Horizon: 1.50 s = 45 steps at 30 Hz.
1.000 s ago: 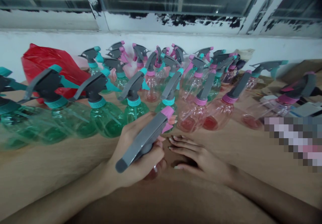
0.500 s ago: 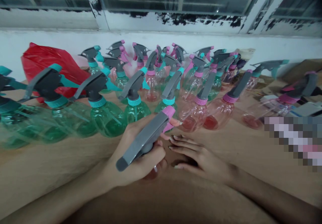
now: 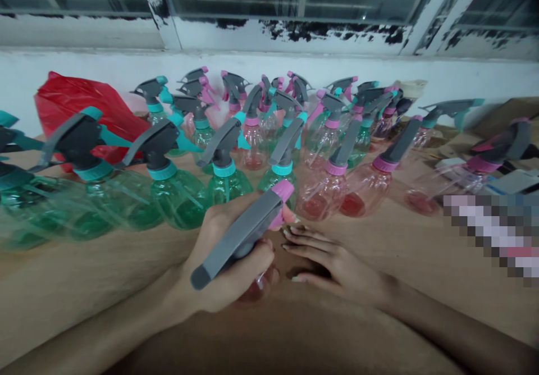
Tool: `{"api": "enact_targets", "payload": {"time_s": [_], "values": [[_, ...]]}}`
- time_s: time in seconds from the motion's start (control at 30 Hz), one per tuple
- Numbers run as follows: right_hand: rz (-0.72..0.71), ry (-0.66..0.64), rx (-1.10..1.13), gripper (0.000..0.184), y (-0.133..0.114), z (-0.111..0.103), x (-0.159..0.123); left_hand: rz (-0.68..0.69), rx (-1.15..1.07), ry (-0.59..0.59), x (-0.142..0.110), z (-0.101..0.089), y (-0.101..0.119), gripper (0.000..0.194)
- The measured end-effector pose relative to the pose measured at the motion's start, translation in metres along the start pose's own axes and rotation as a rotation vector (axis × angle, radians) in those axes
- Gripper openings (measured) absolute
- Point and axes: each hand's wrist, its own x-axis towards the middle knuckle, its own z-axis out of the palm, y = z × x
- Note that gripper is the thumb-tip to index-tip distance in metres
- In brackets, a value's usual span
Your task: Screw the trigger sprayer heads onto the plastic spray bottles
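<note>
My left hand (image 3: 229,274) is wrapped round the neck of a spray bottle (image 3: 242,234) with a grey head, a pink nozzle and a pink trigger. Its index finger lies at the trigger, which is pulled in toward the neck. Most of the bottle's reddish clear body is hidden by the hand; a small part shows below the fingers. To the right, my right hand (image 3: 326,260) rests on the wooden table (image 3: 147,268), fingers stretched out and holding nothing. Its fingertips are close to the spray bottle.
In front stands a row of green spray bottles (image 3: 179,201) and pink spray bottles (image 3: 322,195), with several more behind. A red plastic bag (image 3: 84,94) lies at the back left. Cardboard (image 3: 511,117) sits far right. A white wall (image 3: 484,77) with windows closes off the back.
The pink trigger has moved in toward the bottle's neck under my left index finger. The sprayer head has tilted slightly. My right hand stays put.
</note>
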Motion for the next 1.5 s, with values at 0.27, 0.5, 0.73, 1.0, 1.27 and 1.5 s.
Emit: {"api": "enact_targets", "payload": {"time_s": [0.27,0.5,0.73,1.0,1.27,1.5], "values": [[0.022,-0.033,-0.023,0.051,-0.003,-0.0022,0.0008,0.04,-0.064,-0.003,-0.0002,0.0007,-0.0008,0.019],[0.009,-0.016,0.007,0.053,-0.0014,-0.0011,0.0003,-0.034,-0.063,0.004,0.0004,0.0024,0.0001,0.024],[0.007,-0.003,0.015,0.056,-0.0015,-0.001,0.0005,-0.031,0.015,0.024,-0.0052,0.006,-0.0027,0.014],[0.02,-0.019,0.005,0.054,-0.0027,-0.002,0.001,-0.032,-0.066,0.024,-0.001,0.0047,-0.0011,0.02],[0.011,-0.009,0.018,0.054,-0.003,-0.0022,0.0011,-0.024,-0.124,-0.01,0.0005,0.004,0.0005,0.042],[0.012,-0.019,0.007,0.052,-0.0026,-0.0019,0.0009,-0.016,-0.099,0.009,-0.001,0.0046,-0.0003,0.036]]}}
